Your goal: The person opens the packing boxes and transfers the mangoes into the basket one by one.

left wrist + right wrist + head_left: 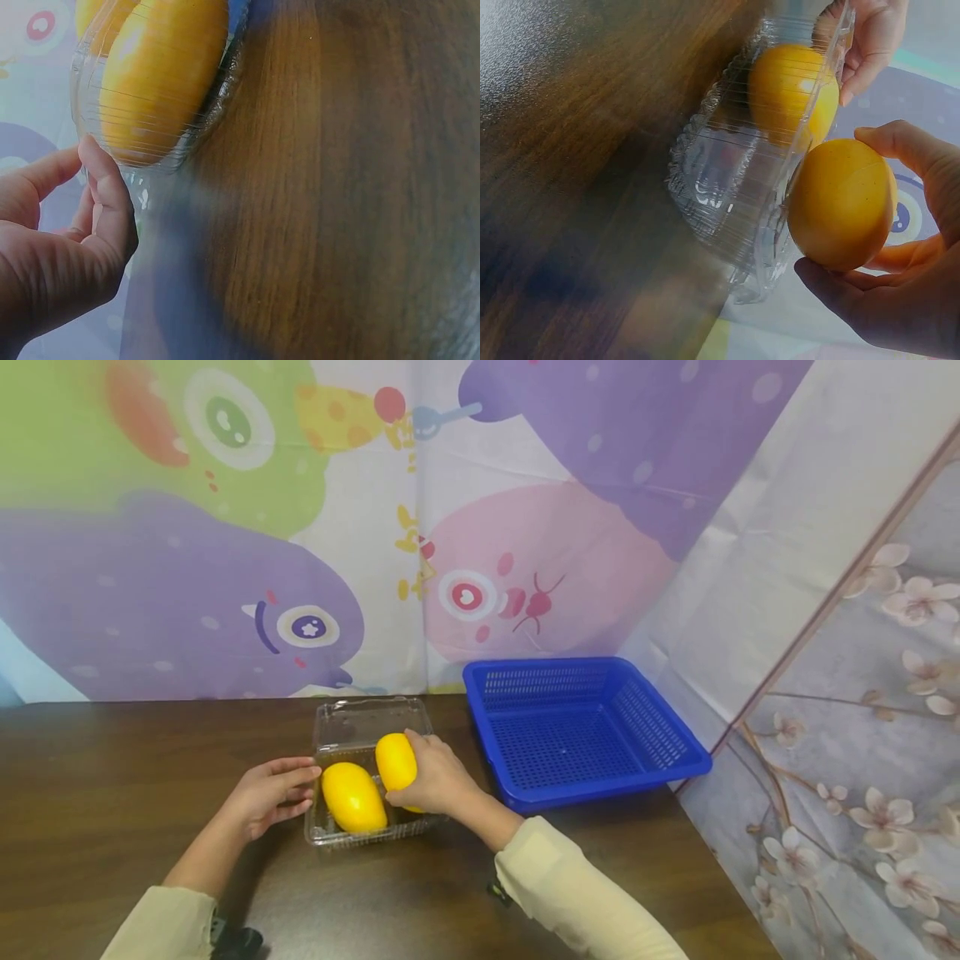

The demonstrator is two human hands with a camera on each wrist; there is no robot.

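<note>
A clear plastic clamshell box (pixel 330 837) stands on the table with its lid (pixel 367 724) tipped back. One yellow mango (pixel 352 797) lies in the left part of the box. My right hand (pixel 438 774) grips a second mango (pixel 842 204) between thumb and fingers, over the right part of the box. In the right wrist view this mango is at the rim, above the box floor; whether it touches the rim I cannot tell. With thumb and fingertip, my left hand (pixel 75 217) pinches the left edge of the box.
To the right of the box sits a blue plastic basket (pixel 517 797) with perforated walls and nothing in it. Brown wooden table (pixel 360 902) lies under everything. A cartoon-printed cloth (pixel 390 643) hangs behind, and a flowered one (pixel 862 777) borders the right side.
</note>
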